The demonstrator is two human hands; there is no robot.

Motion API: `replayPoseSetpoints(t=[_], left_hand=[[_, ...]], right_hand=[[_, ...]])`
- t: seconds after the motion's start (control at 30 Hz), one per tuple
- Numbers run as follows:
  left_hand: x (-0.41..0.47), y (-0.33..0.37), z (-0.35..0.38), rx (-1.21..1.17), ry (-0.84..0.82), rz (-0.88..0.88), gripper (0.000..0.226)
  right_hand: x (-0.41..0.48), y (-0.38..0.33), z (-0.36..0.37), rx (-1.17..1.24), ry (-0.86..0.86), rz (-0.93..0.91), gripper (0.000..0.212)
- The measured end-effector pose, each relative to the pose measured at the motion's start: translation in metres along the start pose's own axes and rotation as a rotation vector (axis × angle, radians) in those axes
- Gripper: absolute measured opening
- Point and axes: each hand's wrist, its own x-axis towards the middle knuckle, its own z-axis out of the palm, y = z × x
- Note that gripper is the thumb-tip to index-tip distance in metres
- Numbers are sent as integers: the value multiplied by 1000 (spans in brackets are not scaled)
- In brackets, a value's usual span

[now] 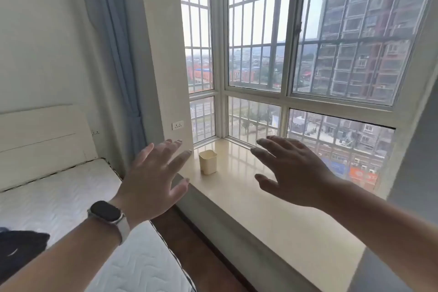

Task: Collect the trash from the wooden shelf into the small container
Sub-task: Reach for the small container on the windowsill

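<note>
No legible text in view. The only candidates are the orange banner and blue banner at street level outside the window, lower right. Both carry pale marks, too small and blurred to read. The watch on the left wrist has a dark screen. The wall socket plate is too small to make out any marking.
</note>
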Motion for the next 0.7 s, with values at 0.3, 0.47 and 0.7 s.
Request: replayPoseSetpoints(t=[0.3,0.47,0.7], left_hand=[[28,23,61,-9,-31,-15,55],[64,60,99,-10,-77,-92,54],[113,119,146,12,-159,-175,53]], right_hand=[[-4,37,72,57,-36,-3,58],[-7,86,123,139,-62,-6,59],[-7,148,186,230,-100,-68,60]])
